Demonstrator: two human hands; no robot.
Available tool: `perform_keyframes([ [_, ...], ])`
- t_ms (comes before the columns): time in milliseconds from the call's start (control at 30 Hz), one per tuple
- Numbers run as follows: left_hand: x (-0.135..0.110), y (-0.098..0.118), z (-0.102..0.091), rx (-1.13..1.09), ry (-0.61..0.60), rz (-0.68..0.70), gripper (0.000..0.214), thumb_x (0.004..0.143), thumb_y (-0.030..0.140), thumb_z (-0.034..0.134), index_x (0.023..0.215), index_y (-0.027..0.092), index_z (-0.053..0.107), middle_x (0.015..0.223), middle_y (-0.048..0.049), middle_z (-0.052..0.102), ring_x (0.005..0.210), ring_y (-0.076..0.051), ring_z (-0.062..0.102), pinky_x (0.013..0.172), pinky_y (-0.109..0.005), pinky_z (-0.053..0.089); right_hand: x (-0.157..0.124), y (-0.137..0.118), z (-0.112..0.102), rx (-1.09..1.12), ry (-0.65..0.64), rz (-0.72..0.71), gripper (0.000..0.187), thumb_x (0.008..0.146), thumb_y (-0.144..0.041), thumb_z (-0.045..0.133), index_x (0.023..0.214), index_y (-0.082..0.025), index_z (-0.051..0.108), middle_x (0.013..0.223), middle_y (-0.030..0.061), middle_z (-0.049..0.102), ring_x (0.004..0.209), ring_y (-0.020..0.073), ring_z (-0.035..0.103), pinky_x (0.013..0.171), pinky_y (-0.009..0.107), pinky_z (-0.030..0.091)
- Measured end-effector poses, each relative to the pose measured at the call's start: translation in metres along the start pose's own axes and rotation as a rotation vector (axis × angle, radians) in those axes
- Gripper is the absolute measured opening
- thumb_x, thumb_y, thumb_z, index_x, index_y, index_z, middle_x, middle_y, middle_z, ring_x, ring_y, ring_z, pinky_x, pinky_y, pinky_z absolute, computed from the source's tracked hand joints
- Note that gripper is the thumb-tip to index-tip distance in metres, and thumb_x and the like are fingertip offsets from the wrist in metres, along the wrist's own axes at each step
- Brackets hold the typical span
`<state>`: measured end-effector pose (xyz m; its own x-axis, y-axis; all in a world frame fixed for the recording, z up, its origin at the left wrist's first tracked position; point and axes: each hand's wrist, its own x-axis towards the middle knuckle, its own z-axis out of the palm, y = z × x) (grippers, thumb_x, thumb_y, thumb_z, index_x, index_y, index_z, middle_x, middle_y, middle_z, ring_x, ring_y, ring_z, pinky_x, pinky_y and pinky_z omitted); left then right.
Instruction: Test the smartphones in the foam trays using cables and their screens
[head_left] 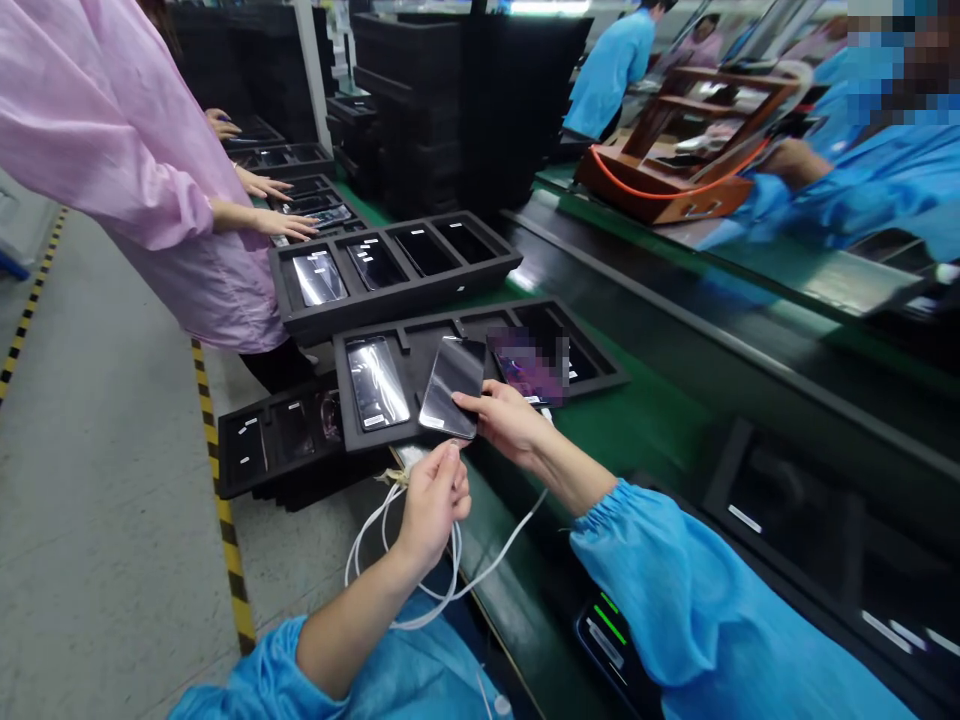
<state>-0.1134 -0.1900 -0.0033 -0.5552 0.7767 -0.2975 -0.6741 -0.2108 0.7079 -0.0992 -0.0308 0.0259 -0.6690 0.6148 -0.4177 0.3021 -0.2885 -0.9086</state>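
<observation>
My right hand (514, 425) grips a dark-screened smartphone (452, 385) by its right edge, thumb on the glass, tilted over a black foam tray (435, 330). My left hand (435, 500) is closed in a pinch at the phone's bottom edge, on a white charging cable (454, 580) whose plug is mostly hidden by the fingers. In the tray's left slot lies another phone (377, 383) with a white label. To the right, a phone with a lit purple screen (525, 365) has a white plug (547, 415) at its lower end.
Behind stands another tray (397, 295) of phones; a lower tray (281, 440) sits at left. A co-worker in pink (142, 160) reaches over trays. Dark tray stacks (465, 110) rise behind. Across the green bench (645, 370), a person in blue (862, 190) is near a wooden rack (675, 150).
</observation>
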Motion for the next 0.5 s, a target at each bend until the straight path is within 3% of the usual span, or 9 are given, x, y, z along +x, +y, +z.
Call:
perform_keyframes([
  [133,-0.002,-0.001,0.001,0.023,0.04,0.044,0.067,0.074,0.073,0.092,0.078,0.019,0.053,0.065,0.0081,0.047,0.051,-0.003,0.023,0.043,-0.016,0.015,-0.009,0.001,-0.002,0.098,-0.032,0.041,0.039,0.077,-0.028,0.093,0.095,-0.022,0.059,0.087,0.0041,0.077,0.072,0.0171,0.072,0.062,0.027,0.058],
  [300,-0.001,-0.001,0.001,0.016,0.073,0.041,0.069,0.072,0.074,0.093,0.075,0.017,0.055,0.066,0.0067,0.051,0.05,-0.001,0.022,0.043,-0.015,0.015,-0.016,0.002,0.001,0.111,-0.048,0.026,0.047,0.074,-0.032,0.096,0.093,-0.024,0.053,0.073,-0.0029,0.07,0.067,0.0163,0.069,0.058,0.024,0.052],
  [500,0.003,-0.001,0.0,-0.002,0.086,0.007,0.07,0.068,0.074,0.096,0.074,0.017,0.056,0.065,0.0051,0.056,0.048,0.0,0.025,0.042,-0.014,0.019,-0.023,0.009,-0.002,0.044,-0.061,-0.035,0.051,0.073,-0.041,0.097,0.096,-0.024,0.055,0.073,-0.005,0.068,0.069,0.0153,0.067,0.063,0.024,0.053],
])
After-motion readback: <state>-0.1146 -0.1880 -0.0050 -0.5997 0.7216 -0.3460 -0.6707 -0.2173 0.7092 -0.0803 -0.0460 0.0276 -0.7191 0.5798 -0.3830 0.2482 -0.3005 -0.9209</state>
